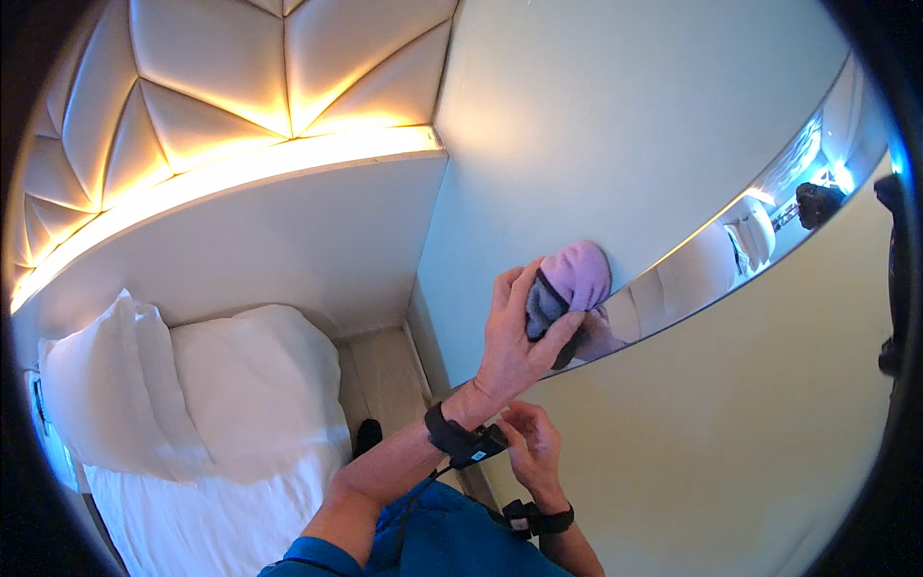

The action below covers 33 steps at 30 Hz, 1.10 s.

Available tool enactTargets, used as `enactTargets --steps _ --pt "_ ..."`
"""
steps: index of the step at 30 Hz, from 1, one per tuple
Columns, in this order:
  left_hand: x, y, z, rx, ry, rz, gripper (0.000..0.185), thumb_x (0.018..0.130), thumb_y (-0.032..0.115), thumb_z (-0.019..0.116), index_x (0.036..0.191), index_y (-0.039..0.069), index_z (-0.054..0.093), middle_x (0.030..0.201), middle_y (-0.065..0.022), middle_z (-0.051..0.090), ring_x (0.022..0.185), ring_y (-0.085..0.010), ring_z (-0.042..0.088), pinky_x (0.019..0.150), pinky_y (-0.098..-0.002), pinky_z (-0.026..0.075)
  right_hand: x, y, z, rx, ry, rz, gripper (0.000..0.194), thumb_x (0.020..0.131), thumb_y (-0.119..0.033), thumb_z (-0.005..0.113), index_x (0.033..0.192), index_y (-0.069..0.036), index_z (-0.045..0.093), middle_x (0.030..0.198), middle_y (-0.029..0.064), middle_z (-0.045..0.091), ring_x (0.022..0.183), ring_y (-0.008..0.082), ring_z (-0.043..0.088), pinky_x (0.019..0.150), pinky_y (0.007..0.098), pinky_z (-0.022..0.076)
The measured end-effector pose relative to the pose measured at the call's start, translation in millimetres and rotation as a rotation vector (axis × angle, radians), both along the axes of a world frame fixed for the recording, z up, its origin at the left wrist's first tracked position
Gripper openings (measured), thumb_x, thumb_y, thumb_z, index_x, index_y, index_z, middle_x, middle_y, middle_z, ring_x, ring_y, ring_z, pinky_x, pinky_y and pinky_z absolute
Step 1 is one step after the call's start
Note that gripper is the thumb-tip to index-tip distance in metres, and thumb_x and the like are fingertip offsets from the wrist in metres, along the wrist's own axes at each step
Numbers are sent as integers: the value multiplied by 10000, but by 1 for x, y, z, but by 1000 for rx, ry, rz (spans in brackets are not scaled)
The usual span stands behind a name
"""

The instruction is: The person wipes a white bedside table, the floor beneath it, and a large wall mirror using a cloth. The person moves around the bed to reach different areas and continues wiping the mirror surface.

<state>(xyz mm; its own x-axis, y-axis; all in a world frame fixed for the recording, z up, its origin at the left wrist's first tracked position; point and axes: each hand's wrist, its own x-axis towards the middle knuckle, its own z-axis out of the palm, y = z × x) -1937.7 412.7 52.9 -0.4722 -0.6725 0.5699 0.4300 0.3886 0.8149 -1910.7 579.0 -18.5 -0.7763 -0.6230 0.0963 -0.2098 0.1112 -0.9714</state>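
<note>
My left hand (515, 346) reaches up across the middle of the view, its fingers and thumb closed round a folded pink and grey cloth (579, 274). The cloth lies against the lower left end of a wall mirror (685, 288), seen at a steep angle, which reflects part of the hand. Lower down, my right hand (532, 443) is near the left wrist, its fingers curled and the thumb close to the index finger. Whether it holds anything small cannot be told. Each wrist bears a black strap with a small device.
A bed with white pillows (252, 382) and a white sheet (216, 523) is at the left. Behind it stand a low partition with a lit ledge (288, 155) and a padded wall panel (209, 58). A strip of tiled floor (375, 368) shows between bed and wall.
</note>
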Motion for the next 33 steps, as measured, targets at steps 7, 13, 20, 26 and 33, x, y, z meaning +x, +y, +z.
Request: enactTargets --steps 7,13,20,26,33 --pt "2 1 -57 133 -181 15 594 860 269 743 1312 -31 502 1123 -208 539 1031 -337 563 899 -394 462 -7 11 -19 78 -13 51 281 903 -5 657 1171 27 574 971 79 655 855 133 632 759 274 526" --pt "2 -14 -66 128 -209 -23 601 850 302 745 1294 -32 516 1161 -233 525 1038 -378 561 903 -411 472 -5 -10 -36 98 -12 -1 268 874 -30 675 1130 15 615 939 98 701 855 133 666 767 284 537" --pt "-19 -50 14 -252 73 -9 705 778 272 806 1323 -38 485 1249 -260 499 1122 -402 561 929 -451 500 0 -71 -10 150 95 13 341 797 13 651 1135 19 615 1034 116 706 964 168 649 841 312 516" --pt "-44 -96 -7 -175 50 -55 712 785 261 794 1339 -37 460 1280 -260 466 1120 -390 549 972 -443 471 -6 -115 2 206 93 -57 324 803 14 650 1125 -1 619 1028 103 698 957 164 653 847 323 521" --pt "-63 -147 -83 170 -274 -30 573 852 298 711 1242 -67 505 1153 -253 517 1008 -413 561 881 -419 484 0 -115 -17 195 -66 -148 246 890 -20 652 1133 -9 609 1002 79 680 932 140 650 852 302 522"
